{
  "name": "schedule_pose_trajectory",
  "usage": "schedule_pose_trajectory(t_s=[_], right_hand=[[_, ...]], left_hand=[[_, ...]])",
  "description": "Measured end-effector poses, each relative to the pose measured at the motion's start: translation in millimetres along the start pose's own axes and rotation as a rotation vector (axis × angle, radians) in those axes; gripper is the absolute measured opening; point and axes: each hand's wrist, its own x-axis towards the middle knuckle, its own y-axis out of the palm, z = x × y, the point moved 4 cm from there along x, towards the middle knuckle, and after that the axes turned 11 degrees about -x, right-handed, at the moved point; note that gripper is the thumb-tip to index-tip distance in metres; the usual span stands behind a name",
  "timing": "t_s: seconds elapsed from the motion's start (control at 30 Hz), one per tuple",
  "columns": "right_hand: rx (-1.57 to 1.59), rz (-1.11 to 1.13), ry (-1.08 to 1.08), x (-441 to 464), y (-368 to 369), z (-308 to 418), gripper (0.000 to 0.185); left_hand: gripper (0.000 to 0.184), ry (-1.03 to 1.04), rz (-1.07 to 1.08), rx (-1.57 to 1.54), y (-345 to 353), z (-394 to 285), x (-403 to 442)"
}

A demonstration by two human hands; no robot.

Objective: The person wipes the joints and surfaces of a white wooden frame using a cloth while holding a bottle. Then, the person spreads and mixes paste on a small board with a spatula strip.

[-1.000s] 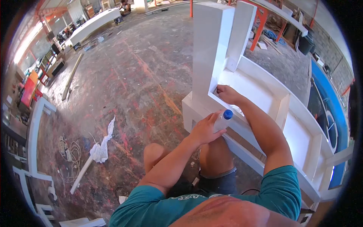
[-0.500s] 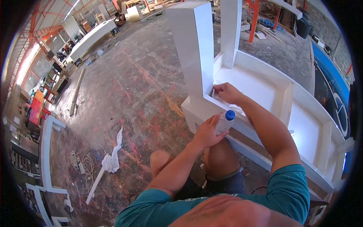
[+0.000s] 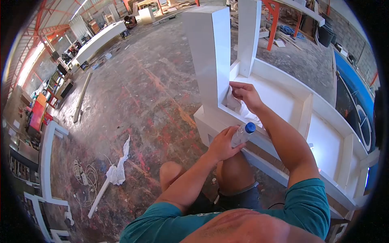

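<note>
My left hand (image 3: 222, 144) is closed round a clear plastic bottle (image 3: 241, 135) with a blue cap, resting near my knee. In my right hand (image 3: 247, 95) is a white cloth (image 3: 238, 106), pinched between the fingers. The cloth hangs down inside the white frame (image 3: 279, 91), at the foot of a tall white post (image 3: 210, 56). The fingertips are close to the post's inner side. A second white post (image 3: 248, 38) stands behind the first.
A white rag (image 3: 116, 174) and a wooden strip (image 3: 98, 201) lie on the floor at the left, beside a coiled cord (image 3: 86, 172). White frames (image 3: 45, 170) stand at the far left. A person (image 3: 129, 21) is in the far background.
My right hand has risen a little along the post, lifting the cloth, and more of the cloth shows. The left hand still holds the bottle.
</note>
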Motion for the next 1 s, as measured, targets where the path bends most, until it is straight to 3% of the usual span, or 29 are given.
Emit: schedule_pose_trajectory(t_s=[0.03, 0.13, 0.27, 0.3, 0.43, 0.53, 0.67, 0.77, 0.9, 1.0], right_hand=[[0.131, -0.003, -0.001, -1, -1, 0, 0.046], [-0.505, 0.083, 0.150, 1, 0, -22, 0.045], [-0.430, 0.008, 0.072, 3, -2, -18, 0.047], [-0.052, -0.005, -0.051, 5, 0, -8, 0.049], [0.169, -0.054, -0.036, -1, 0, 4, 0.053], [-0.270, -0.032, 0.157, -3, 3, -16, 0.058], [-0.018, -0.027, 0.012, -6, 4, 11, 0.057], [0.203, -0.113, 0.023, -9, 7, 23, 0.058], [-0.346, 0.023, 0.193, -8, 5, -1, 0.060], [-0.143, 0.000, 0.022, 6, -5, -23, 0.062]], left_hand=[[0.071, -0.012, 0.005, -0.005, -2, -2, 0], [0.071, -0.043, 0.026, -0.031, -4, -6, 0], [0.072, -0.051, 0.042, 0.003, -4, -7, 0], [0.072, -0.038, 0.035, -0.001, -3, -4, 0], [0.072, -0.024, 0.021, -0.009, 1, 1, 0], [0.072, -0.038, 0.024, -0.003, -2, -6, 0], [0.073, -0.018, 0.008, 0.036, -1, -4, 0], [0.074, -0.038, 0.032, -0.040, -2, -4, 2], [0.073, -0.031, 0.017, -0.026, -1, -5, 1], [0.072, -0.046, 0.025, -0.027, -2, -6, 1]])
